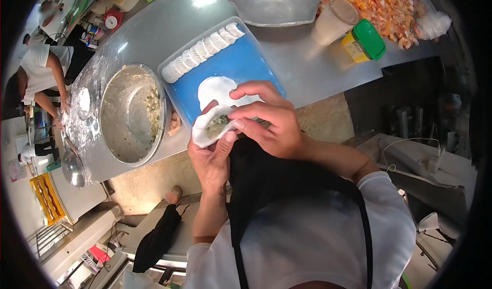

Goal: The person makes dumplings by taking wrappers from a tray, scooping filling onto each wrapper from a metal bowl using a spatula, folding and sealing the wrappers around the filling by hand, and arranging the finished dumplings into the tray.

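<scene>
A steel desk (307, 68) fills the far half of this kitchen, dusted white at the left, where a person (43, 73) in a white top leans in over the surface.

And here, at the near edge of the blue tray (243, 58), is the wrapper (201, 130), up in both hands, its filling (218, 126) showing in the open middle! The left hand (211, 161) cradles it from the near left, its grip closed on the rim with the thumb; the right hand (279, 122) comes in from the right, its grip pinching the right-hand edge.

Just beyond, a dough round (212, 90) lies flat on the tray, and look at that row of pleated dumplings (202, 52) packed along the far edge! To the left stands the big bowl (123, 120), more filling clinging to its right side. Out far, a metal pan (274, 4); to its right a cup (328, 27), then a yellow tub (354, 48) with a green lid (369, 38), and behind them a heap of orange pieces (376, 7).
</scene>
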`<state>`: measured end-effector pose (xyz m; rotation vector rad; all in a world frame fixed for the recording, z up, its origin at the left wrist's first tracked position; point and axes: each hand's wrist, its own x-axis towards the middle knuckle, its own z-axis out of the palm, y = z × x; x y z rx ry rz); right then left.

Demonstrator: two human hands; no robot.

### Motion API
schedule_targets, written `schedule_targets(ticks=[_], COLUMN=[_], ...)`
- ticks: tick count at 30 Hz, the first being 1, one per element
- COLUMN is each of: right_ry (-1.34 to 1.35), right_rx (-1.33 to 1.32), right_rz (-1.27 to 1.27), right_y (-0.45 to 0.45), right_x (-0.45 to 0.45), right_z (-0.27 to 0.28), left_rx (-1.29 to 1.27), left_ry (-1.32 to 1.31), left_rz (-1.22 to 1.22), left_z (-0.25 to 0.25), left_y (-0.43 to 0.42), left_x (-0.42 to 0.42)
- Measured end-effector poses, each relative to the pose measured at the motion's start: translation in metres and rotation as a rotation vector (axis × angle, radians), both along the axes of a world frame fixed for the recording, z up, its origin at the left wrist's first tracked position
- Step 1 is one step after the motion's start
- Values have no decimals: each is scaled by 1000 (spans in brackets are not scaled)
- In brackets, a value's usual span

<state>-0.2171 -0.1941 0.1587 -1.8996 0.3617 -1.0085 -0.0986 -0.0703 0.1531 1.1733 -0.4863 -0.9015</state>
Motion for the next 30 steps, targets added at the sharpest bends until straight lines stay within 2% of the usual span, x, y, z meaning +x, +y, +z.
schedule_targets(ticks=[1, 5, 8, 12, 18, 30], right_ry=[-16, 54, 60, 29, 35, 24], right_rx=[-15, 286, 337, 333, 321, 148], right_rz=[20, 120, 212, 170, 153, 132], right_y=[0, 3, 3, 5, 4, -2], right_x=[-1, -7, -5, -1, -2, -5], right_z=[2, 15, 13, 14, 17, 12], left_rx=[-5, -131, -122, -172, -117, -106], left_ry=[-17, -126, -171, -128, -159, -183], left_rz=[42, 122, 79, 87, 155, 82], left_z=[8, 20, 23, 13, 20, 17], left_y=[-1, 2, 4, 8, 3, 3], left_x=[-1, 3, 7, 10, 5, 8])
